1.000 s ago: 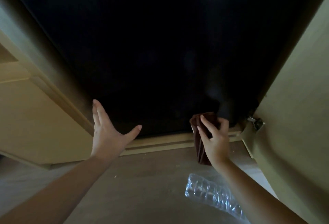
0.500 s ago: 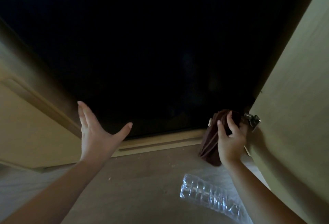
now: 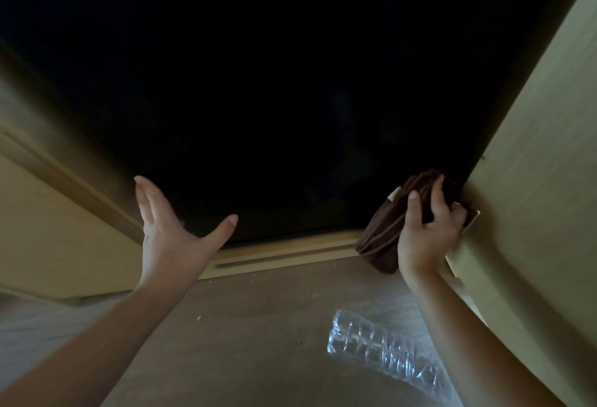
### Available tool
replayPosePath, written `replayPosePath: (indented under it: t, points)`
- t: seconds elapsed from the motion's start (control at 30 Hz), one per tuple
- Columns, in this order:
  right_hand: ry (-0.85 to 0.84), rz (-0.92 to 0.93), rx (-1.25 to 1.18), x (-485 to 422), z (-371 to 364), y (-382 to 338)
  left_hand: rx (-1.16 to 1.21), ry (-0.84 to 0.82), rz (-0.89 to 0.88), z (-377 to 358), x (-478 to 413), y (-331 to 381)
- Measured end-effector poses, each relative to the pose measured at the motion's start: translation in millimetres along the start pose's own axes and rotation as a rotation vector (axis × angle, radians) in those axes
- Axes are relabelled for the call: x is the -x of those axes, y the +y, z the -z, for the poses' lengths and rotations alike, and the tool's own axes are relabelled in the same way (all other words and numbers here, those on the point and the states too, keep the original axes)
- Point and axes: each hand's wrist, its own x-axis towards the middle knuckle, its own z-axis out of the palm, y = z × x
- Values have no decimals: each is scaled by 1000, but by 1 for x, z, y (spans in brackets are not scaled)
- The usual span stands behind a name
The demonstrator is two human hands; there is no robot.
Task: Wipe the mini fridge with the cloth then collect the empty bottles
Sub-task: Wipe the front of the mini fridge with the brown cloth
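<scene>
Mini fridge [image 3: 274, 90]: black front, fills upper view; detail lost in dark. Cloth [image 3: 384, 232]: dark brown, bunched, pressed at fridge's lower R corner, beside the pale cabinet door [image 3: 529, 180]; its lower end hangs past the wooden sill [image 3: 284, 253] under the fridge.

R hand [image 3: 426, 229]: fingers curled over cloth w/ thumb on its near side, gripping it. Wrist bent back; forearm rises from lower R of view. A bit of hinge metal [image 3: 472, 220] shows just R of the knuckles, touching or nearly so; cannot tell which.

L hand [image 3: 174, 235]: empty, spread wide, fingers straight and pointing up-left, thumb splayed toward the R hand. Held in front of fridge's lower L corner; contact w/ the surface cannot be told. Forearm runs in from lower L of view. Wooden cabinet frame [image 3: 64, 180] lies just L of the fingers.

Bottle [image 3: 381, 351]: clear ribbed plastic, on its side on the floor [image 3: 242, 326], below the R hand and partly under the R forearm, well apart from the L hand. Small crumbs on floor between the hands.
</scene>
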Motion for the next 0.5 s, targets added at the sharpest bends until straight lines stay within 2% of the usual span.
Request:
replayPosePath:
  t: [0.23,0.5]
  points:
    - [3,-214,0,18,-10,23,50,-32,0,2,2,3]
    - [42,-342,-72,21,-13,30,79,-48,-15,4,4,7]
